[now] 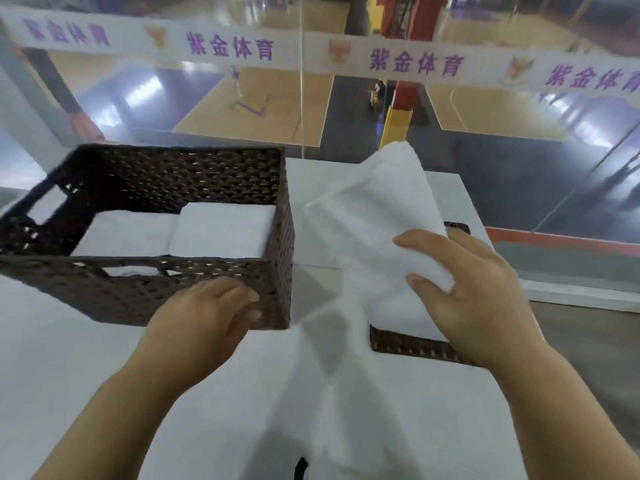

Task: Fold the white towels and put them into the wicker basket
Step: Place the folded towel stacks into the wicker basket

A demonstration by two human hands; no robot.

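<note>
Head view: right hand [485, 292] grip pinches an unfolded white towel [374, 216]; left hand [207, 313], fingers relaxed, touches the wicker basket [145, 296].

Left hand [207, 315]: bare forearm reaching forward from the lower left, palm down, fingers extended together and lying flat, tips resting against the near wall of the dark brown woven wicker basket [145, 292].

Right hand [474, 292]: bare forearm entering from the lower right, wrist bent inward, fingers curled, thumb and forefinger pinching a bunched fold of the loose white cloth towel [374, 216], lifted clear of the surface.
</note>
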